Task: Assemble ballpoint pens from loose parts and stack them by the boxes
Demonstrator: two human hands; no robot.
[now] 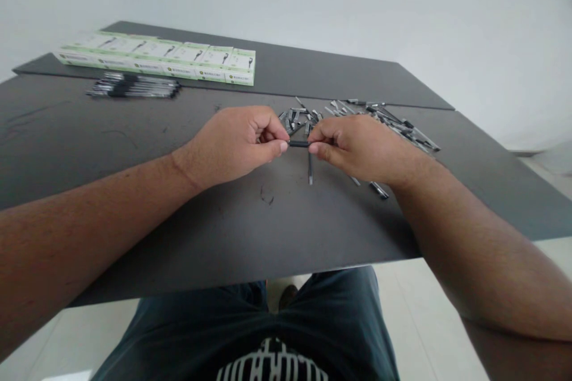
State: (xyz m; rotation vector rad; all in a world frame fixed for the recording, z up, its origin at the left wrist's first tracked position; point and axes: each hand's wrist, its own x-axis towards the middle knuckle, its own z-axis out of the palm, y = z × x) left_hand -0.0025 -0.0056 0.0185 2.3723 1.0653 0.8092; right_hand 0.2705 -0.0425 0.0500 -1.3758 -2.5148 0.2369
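Note:
Between my two hands, a short black pen part (299,144) is held level above the table; it looks like a pen grip or barrel, its ends covered by fingers. My left hand (243,137) pinches its left end with thumb and forefinger. At the right end, my right hand (353,146) has a similar pinch. Just behind and below the hands lie loose pen parts (295,119), clear and black. One slim pen tube (310,169) points toward me under the held part. More pen pieces (411,131) spread out behind my right hand, which partly covers them.
A row of white and green pen boxes (179,62) stands at the back left of the dark grey table (268,238). A bundle of pens (134,86) lies before the boxes. A short pen piece (379,190) rests near my right wrist. Behind the table rises a white wall.

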